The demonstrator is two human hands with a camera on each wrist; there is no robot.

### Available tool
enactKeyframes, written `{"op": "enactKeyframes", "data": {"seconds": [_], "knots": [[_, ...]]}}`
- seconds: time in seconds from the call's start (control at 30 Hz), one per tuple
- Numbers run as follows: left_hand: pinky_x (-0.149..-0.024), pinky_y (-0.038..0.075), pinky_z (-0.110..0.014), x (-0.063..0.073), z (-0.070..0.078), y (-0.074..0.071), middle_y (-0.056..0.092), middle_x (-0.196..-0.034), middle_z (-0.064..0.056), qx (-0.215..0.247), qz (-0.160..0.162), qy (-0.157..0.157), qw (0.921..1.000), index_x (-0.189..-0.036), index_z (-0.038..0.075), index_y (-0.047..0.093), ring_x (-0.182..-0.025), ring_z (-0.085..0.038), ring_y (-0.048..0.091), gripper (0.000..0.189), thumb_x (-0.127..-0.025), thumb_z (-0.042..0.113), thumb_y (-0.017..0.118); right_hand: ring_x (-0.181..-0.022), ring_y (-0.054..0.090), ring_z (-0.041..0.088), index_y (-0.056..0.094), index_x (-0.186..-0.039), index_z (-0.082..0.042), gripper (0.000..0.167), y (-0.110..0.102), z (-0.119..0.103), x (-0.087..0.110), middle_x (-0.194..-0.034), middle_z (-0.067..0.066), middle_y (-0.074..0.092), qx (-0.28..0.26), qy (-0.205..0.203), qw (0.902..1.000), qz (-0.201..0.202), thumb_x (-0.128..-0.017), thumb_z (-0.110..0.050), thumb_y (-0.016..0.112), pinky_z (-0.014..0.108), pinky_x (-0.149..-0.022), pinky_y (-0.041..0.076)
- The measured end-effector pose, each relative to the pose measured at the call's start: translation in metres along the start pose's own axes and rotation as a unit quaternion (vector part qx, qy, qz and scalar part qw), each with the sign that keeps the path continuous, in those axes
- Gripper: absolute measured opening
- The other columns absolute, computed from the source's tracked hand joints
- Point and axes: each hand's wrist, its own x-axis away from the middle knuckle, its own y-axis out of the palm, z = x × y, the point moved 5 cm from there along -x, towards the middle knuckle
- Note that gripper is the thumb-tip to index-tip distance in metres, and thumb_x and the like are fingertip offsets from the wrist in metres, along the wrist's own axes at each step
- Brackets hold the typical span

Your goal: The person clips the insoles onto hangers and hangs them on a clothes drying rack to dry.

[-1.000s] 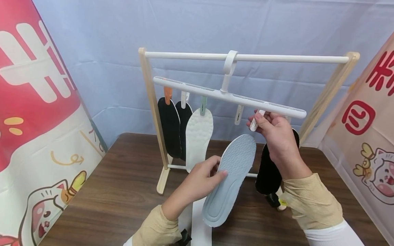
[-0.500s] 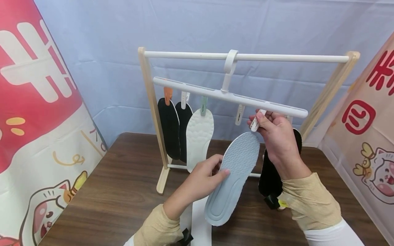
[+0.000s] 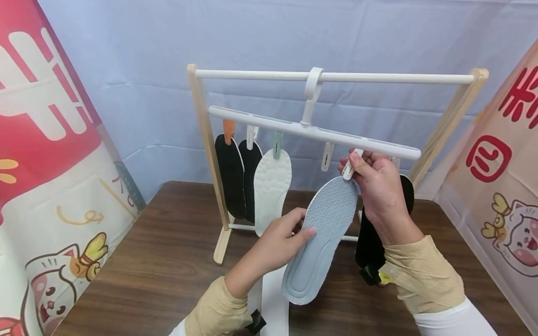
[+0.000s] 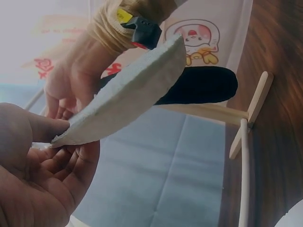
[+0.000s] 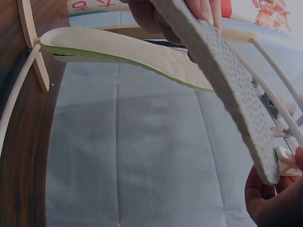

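Note:
My left hand (image 3: 277,242) pinches a light grey-blue insole (image 3: 323,238) by its edge, thumb on the textured face. My right hand (image 3: 382,191) squeezes a white clothespin (image 3: 352,165) hanging from the white clip hanger (image 3: 269,123). The insole's upper end is right at the clip's lower tip; in the right wrist view that insole (image 5: 227,90) meets the clip (image 5: 287,161) beside the right fingers. Whether the clip's jaws are around its edge cannot be told. The left wrist view shows the insole (image 4: 128,99) edge-on between thumb and fingers.
Two black insoles (image 3: 229,177) and a white insole (image 3: 272,186) hang from clips at left. A free white clip (image 3: 327,156) hangs near the middle. Another black insole (image 3: 370,238) hangs behind my right wrist. The wooden rack (image 3: 208,154) stands on the brown table (image 3: 168,233).
My left hand has brought the insole up and to the right, so its upper end has reached the clip. My right hand has stayed nearly still on the clip.

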Motion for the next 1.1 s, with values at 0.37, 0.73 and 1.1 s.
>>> {"op": "enactKeyframes", "data": {"seconds": [0.37, 0.73, 1.1], "knots": [[-0.072, 0.054, -0.025, -0.005, 0.003, 0.002, 0.064, -0.093, 0.001, -0.008, 0.002, 0.002, 1.0, -0.129, 0.013, 0.059, -0.084, -0.009, 0.061, 0.026, -0.104, 0.021, 0.059, -0.086, 0.071, 0.011, 0.059, -0.104, -0.002, 0.013, 0.0, 0.0, -0.001, -0.089, 0.001, 0.069, 0.011, 0.007, 0.9999, 0.002, -0.1, -0.013, 0.063, 0.022, -0.086, 0.054], [-0.077, 0.054, -0.026, -0.01, 0.006, 0.004, 0.065, -0.099, -0.001, -0.003, 0.004, 0.003, 1.0, -0.131, 0.013, 0.057, -0.088, -0.01, 0.062, 0.028, -0.104, 0.021, 0.058, -0.087, 0.071, 0.011, 0.06, -0.104, -0.003, 0.012, -0.002, 0.0, -0.001, -0.088, -0.001, 0.071, 0.028, 0.006, 0.9996, 0.008, -0.1, -0.014, 0.064, 0.022, -0.083, 0.053], [-0.078, 0.055, -0.027, -0.013, 0.008, 0.006, 0.067, -0.105, -0.003, 0.007, 0.003, -0.006, 1.0, -0.133, 0.012, 0.055, -0.09, -0.01, 0.065, 0.031, -0.104, 0.021, 0.058, -0.088, 0.071, 0.009, 0.062, -0.101, -0.006, 0.009, -0.004, 0.0, 0.0, -0.088, -0.003, 0.07, 0.037, 0.006, 0.9991, 0.017, -0.099, -0.014, 0.065, 0.022, -0.08, 0.053]]}}
